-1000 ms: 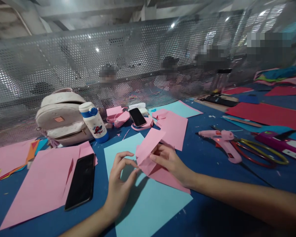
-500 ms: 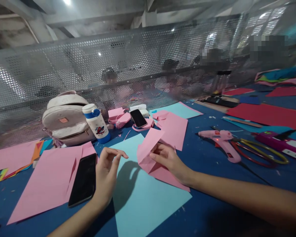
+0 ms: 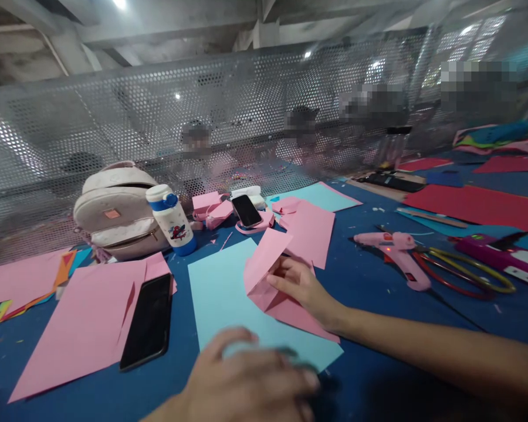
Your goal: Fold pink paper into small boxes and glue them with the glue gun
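Observation:
My right hand (image 3: 298,288) is closed on a folded piece of pink paper (image 3: 267,255), thumb on the near side and the other fingers partly hidden by the fold. The piece stands half raised over a light blue sheet (image 3: 220,281) on the table. Low in the view, my left hand (image 3: 250,375) is blurred by motion above the near part of the blue sheet. Its fingers reach rightward, loosely apart, and nothing shows in them. A black phone (image 3: 147,322) lies left of the blue sheet, partly over pink paper (image 3: 81,316).
A pink glue gun (image 3: 393,252) with its cord lies to the right, beside red- and yellow-handled tools (image 3: 466,272) and a purple power strip (image 3: 501,258). Farther back stand a backpack (image 3: 118,214) and a bottle (image 3: 171,220). A perforated metal screen (image 3: 246,105) closes the far side.
My left hand has swung down and to the right from beside the phone, toward the near edge. My right hand keeps the folded pink paper in the same place.

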`<state>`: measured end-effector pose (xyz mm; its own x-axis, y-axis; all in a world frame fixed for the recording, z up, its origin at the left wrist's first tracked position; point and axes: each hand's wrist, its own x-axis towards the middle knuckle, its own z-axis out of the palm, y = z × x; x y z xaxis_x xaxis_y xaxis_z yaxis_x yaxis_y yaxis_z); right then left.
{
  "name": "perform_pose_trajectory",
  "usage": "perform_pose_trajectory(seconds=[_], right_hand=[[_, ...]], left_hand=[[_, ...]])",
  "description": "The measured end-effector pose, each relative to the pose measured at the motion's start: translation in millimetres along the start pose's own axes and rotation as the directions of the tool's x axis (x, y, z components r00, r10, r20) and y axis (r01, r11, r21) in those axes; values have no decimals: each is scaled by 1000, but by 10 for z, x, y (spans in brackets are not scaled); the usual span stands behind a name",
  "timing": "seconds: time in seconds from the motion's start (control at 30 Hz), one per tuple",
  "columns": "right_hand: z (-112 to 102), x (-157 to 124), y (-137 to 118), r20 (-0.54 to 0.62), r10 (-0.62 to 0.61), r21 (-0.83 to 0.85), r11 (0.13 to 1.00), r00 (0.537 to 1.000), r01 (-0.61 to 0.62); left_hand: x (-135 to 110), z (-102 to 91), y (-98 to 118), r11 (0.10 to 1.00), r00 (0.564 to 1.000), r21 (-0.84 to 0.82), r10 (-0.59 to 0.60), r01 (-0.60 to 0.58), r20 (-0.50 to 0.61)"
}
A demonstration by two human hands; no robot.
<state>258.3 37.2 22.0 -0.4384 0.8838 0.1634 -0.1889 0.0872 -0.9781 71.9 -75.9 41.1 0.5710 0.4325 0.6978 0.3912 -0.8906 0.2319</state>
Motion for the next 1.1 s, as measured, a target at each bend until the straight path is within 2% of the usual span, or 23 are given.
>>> perform_pose_trajectory(seconds=[0.03, 0.07, 0.13, 0.17, 0.23, 0.3, 0.4, 0.53, 0.63, 0.7, 0.8, 1.1], right_hand=[[2, 2, 5, 5, -7, -2, 1000, 1000, 7], [5, 4, 7, 7, -14, -8, 1000, 1000, 15], [10, 5, 1, 2, -27, -36, 999, 1000, 27], [11, 4, -4, -3, -34, -54, 998, 999, 34], [13, 0, -13, -10, -43, -90, 995, 999, 42], [15, -5, -13, -6, -44, -112, 993, 999, 43], [20, -17, 4, 5, -44, -121, 992, 999, 44], [34, -43, 29, 34, -34, -103, 994, 999, 38], [53, -68, 41, 86, -16, -112, 993, 996, 25], [70, -85, 54, 104, -20, -146, 989, 994, 36], [94, -110, 70, 97, -27, -216, 975, 995, 48], [105, -143, 38, 125, -36, -323, 944, 991, 75]], left_hand=[[23, -17, -90, 998, 999, 51, -18, 20, -49], [40, -29, -187, 988, 983, 52, -135, 142, -124], [45, -22, -373, 924, 890, -27, -376, 383, -259], [34, -4, -451, 882, 843, -74, -468, 466, -264], [-7, 51, -566, 817, 779, -170, -577, 551, -245], [-48, 104, -623, 786, 759, -230, -616, 574, -212], [-70, 145, -621, 781, 771, -263, -615, 566, -166], [-44, 135, -541, 813, 817, -244, -566, 529, -111], [-19, 120, -475, 872, 862, -160, -485, 463, -149], [0, 123, -433, 894, 875, -112, -448, 435, -181], [27, 154, -378, 889, 865, -96, -457, 447, -206], [9, 221, -359, 818, 791, -155, -575, 554, -209]])
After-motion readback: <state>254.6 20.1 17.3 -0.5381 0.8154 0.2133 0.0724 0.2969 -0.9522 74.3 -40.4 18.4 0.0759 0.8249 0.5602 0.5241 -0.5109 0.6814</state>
